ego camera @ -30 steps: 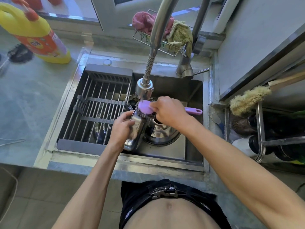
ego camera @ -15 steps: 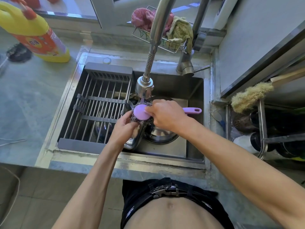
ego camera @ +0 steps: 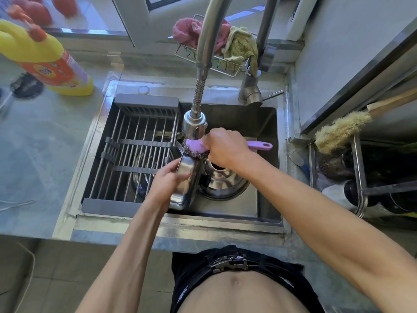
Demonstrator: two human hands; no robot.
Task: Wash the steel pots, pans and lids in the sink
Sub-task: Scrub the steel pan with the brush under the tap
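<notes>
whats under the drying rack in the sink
A round steel pot shows through the drying rack bars. Its contents and the sink floor below are hidden.

Daylight is pouring in from the window (ego camera: 94, 10) ahead of me, glaring off the faucet neck (ego camera: 208, 35) and the steel pan (ego camera: 187, 179) I am gripping. The wide lens is bowing the countertop (ego camera: 38, 141) edges; the detergent bottle (ego camera: 45, 59) is smearing with motion blur.
</notes>
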